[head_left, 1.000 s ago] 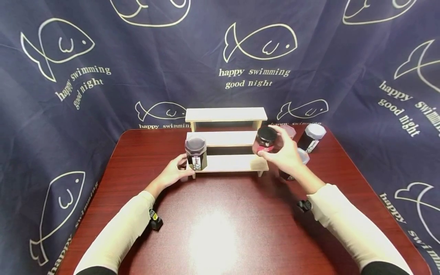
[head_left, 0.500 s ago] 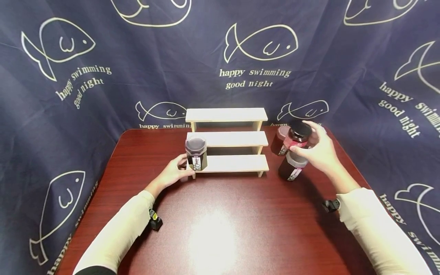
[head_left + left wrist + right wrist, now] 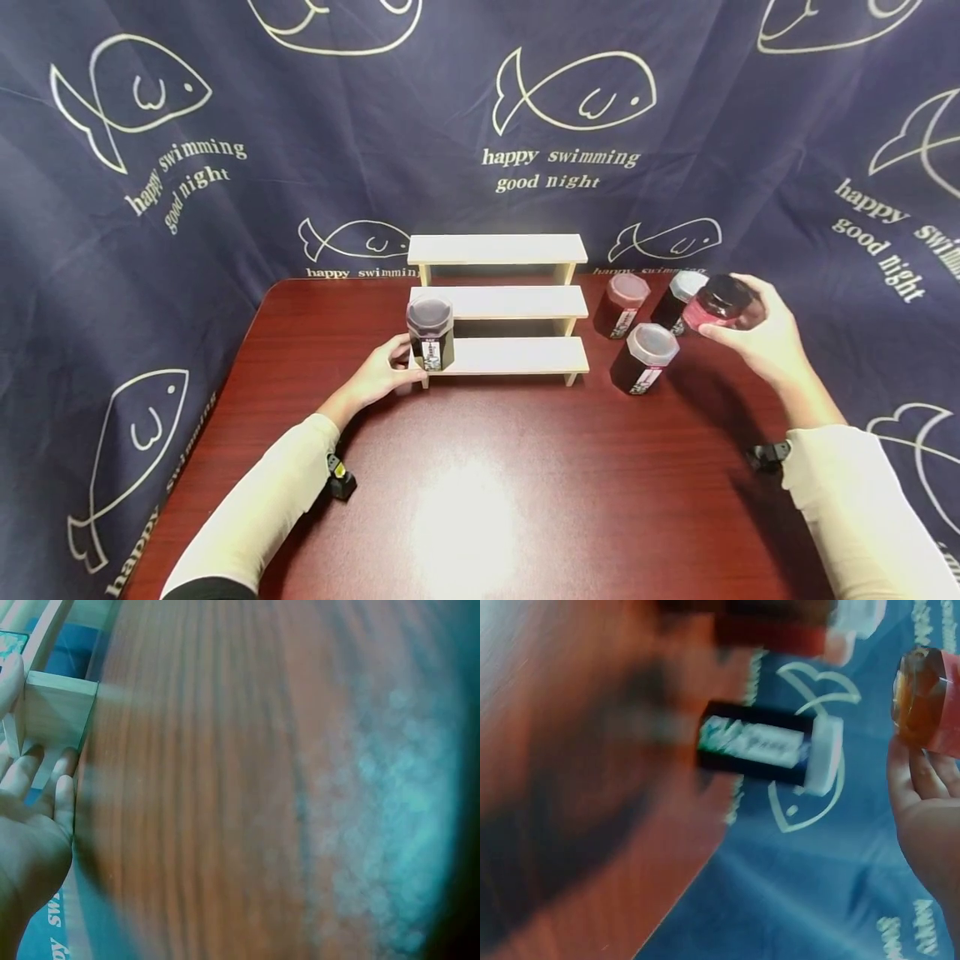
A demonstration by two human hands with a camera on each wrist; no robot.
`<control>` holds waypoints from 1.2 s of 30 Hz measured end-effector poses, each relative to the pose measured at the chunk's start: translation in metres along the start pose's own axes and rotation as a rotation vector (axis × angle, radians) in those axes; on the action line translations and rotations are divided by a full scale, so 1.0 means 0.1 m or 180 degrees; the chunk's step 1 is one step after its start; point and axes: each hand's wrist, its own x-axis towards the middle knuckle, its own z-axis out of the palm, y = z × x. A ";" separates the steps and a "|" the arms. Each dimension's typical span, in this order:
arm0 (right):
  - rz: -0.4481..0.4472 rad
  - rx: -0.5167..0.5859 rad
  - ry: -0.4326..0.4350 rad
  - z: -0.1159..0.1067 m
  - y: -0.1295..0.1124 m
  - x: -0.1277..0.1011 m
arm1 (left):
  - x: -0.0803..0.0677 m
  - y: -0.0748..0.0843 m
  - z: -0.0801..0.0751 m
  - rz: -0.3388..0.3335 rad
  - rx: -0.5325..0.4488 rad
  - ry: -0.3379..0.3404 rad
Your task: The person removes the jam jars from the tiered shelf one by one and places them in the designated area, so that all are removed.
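A dark octagonal jar [image 3: 431,335] with a clear lid stands at the left end of the lowest step of a tiered wooden shelf [image 3: 517,356]. Beside it my left hand [image 3: 377,372] grips that step's end, thumb at the front edge; the left wrist view shows the fingers [image 3: 64,796] around the wooden end piece. My right hand [image 3: 769,335] holds a glass jar [image 3: 720,302] with a black lid and pink label above the table's right side. In the right wrist view, the held jar [image 3: 926,701] is cut off by the frame edge.
Right of the shelf stand a reddish-lidded jar [image 3: 624,307], a white-lidded jar [image 3: 678,300] partly behind the held jar, and a nearer clear-lidded jar [image 3: 643,358]. A dark fish-print curtain [image 3: 450,125] hangs behind the red-brown table [image 3: 480,450].
My right hand has carried the black-lidded jar from the shelf's right end rightward, past the standing jars, and the jar is now tilted. My left hand has stayed in place.
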 end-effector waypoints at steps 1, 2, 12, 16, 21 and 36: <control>0.0037 0.0047 -0.0011 -0.06 0.09 -0.01 | 0.00 0.00 0.00 -0.0008 0.0003 -0.0004; 0.0063 0.0077 -0.0023 -0.11 0.15 -0.03 | -0.01 0.01 0.01 -0.0018 0.0007 -0.0010; 0.0370 -0.0249 0.0037 -0.27 0.58 -0.21 | 0.01 0.02 0.01 -0.0001 0.0075 -0.0010; 0.0450 -0.0730 0.0039 -0.28 0.70 -0.27 | 0.00 0.01 0.00 0.0008 0.0081 0.0000; 0.0546 -0.1039 -0.0005 -0.28 0.82 -0.35 | 0.00 0.01 0.01 0.0032 0.0085 0.0014; 0.0570 -0.1270 -0.0134 -0.33 1.04 -0.37 | 0.00 0.00 0.01 0.0052 0.0010 0.0010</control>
